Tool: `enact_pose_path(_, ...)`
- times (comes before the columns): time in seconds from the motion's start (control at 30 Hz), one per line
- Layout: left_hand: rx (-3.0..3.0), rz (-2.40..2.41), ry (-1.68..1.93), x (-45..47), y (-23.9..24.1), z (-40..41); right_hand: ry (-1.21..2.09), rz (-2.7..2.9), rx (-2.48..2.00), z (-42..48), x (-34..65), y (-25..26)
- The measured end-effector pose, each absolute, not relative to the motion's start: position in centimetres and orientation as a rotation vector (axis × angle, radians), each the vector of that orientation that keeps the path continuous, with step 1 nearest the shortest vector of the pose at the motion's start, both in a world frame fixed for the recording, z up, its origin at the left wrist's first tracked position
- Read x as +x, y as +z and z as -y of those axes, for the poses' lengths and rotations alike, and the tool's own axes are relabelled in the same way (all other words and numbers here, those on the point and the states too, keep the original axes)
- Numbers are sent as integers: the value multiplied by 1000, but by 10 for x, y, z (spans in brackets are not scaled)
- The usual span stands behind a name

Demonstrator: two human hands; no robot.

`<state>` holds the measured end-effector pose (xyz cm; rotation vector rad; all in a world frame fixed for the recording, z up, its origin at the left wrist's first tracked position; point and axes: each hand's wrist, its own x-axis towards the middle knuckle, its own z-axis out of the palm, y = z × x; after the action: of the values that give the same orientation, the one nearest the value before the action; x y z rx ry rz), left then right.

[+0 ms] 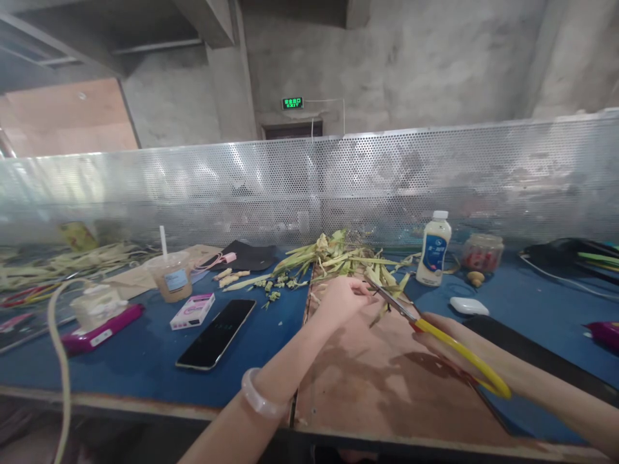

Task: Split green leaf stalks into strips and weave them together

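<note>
Over the brown board (358, 380), my left hand (344, 298) is closed in a pinch on a thin plant stalk, mostly hidden by the fingers. My right hand (442, 335) grips a pair of scissors (454, 346) with yellow and red handles. Their metal blades point toward my left fingertips; I cannot make out how far apart they are. A wilted leaf piece (380, 313) shows just below the blades. Behind both hands lies a heap of pale green and yellowish stalks (345, 254). Small green sprigs (275, 287) lie to its left on the blue tabletop.
Left of the board are a black phone (217, 335), a small pink-and-white box (192, 312), a drink cup (173, 280) and a purple tissue pack (104, 325). To the right stand a white-capped bottle (434, 251), a jar (482, 252) and a white case (469, 306). A perforated metal screen (271, 187) runs behind.
</note>
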<state>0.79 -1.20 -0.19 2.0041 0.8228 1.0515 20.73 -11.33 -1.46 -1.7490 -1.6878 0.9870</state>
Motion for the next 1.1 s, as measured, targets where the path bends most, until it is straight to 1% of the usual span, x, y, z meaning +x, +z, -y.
enact_pose_path(0.27,2008,-815,1077,8,-1,12,1013,1616,-1778,120,199,-3)
enact_pose_path(0.57,2107,-897,1101,7,4,18,967,1662,-1747,119,198,-6)
enact_pose_path(0.8,2154,-942,1101,7,8,24,1014,1622,-1772,120,190,2)
enact_pose_path(0.93,2154,-899,1141,8,6,22,973,1598,-1778,120,190,2)
enact_pose_path(1.1,2153,-874,1147,7,7,22,1019,1536,-1787,118,190,-1)
